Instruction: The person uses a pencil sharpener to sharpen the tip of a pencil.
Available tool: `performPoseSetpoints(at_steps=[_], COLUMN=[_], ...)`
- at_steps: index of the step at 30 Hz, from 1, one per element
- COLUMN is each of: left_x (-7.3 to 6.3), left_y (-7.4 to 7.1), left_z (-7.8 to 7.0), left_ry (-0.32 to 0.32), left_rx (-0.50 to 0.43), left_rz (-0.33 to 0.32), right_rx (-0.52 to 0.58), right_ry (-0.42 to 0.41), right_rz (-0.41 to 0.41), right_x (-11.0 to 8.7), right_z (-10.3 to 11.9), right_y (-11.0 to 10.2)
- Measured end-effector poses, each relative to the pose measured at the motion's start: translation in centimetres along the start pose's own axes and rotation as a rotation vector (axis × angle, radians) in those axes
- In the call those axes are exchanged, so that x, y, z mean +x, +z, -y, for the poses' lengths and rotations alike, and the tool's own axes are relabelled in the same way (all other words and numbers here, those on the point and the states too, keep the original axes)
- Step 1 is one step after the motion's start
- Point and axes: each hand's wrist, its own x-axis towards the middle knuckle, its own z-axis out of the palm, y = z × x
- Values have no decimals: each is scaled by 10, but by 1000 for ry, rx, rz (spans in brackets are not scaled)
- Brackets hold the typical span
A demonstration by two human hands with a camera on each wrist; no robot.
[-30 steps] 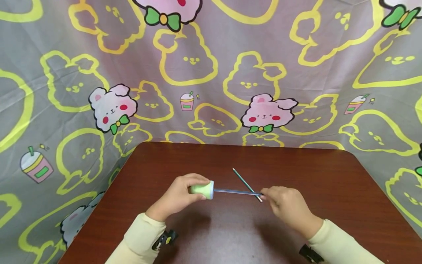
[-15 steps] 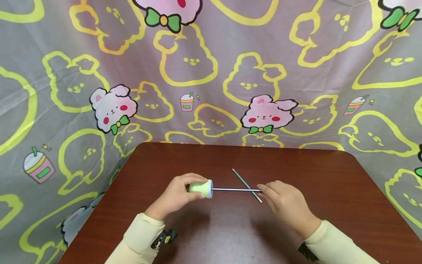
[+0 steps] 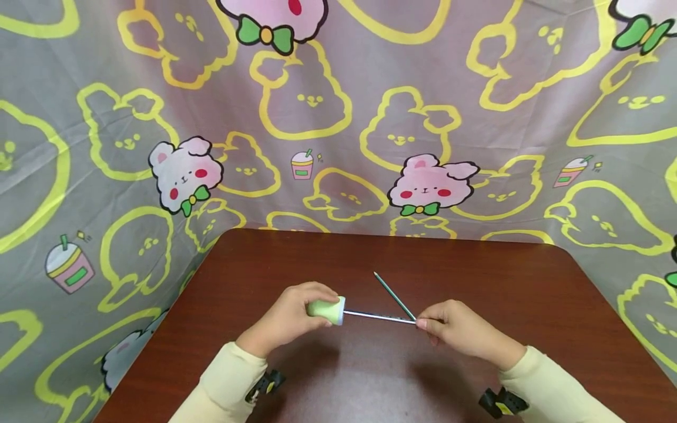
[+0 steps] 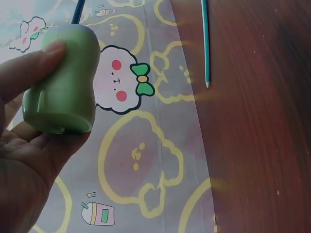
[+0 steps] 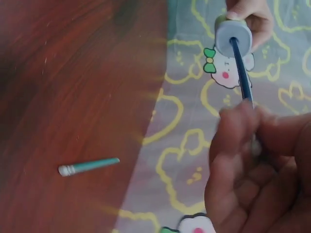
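Observation:
My left hand [image 3: 288, 314] holds a light green pencil sharpener [image 3: 329, 310] on its side, thumb and fingers curled round its body. A dark blue pencil [image 3: 378, 316] has one end in the hole of the sharpener's pale end face, as the right wrist view shows. The pencil's other end is pinched between thumb and fingers of my right hand [image 3: 457, 329]. Both hands are raised above the table, with shadows below them. In the left wrist view the sharpener [image 4: 68, 82] stands out plainly, its pencil tip hidden inside.
A teal pencil [image 3: 391, 292] lies slantwise on the dark brown table [image 3: 296, 252], beyond the held pencil. A grey curtain [image 3: 338, 117] with yellow outlines and cartoon rabbits hangs behind the table and along its sides.
The right hand rose slightly, then came down and rolled over, turning its grip on the pencil. The pencil now slopes down to the right. The left hand and sharpener have shifted only slightly.

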Motion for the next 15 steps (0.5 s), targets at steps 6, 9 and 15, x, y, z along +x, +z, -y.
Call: performPoseSetpoints(at_steps=[6, 9, 15], left_x=[-1, -1, -1], left_y=[-1, -2, -4], left_z=[0, -3, -7], left_ry=[-22, -53, -9], left_rx=[14, -12, -13], left_rz=[14, 21, -23], right_rx=[-496, -693, -779], right_ry=[-301, -540, -784], right_rz=[-363, -604, -775], right_x=[-2, 0, 4], right_z=[-1, -4, -10], right_y=[10, 13, 14])
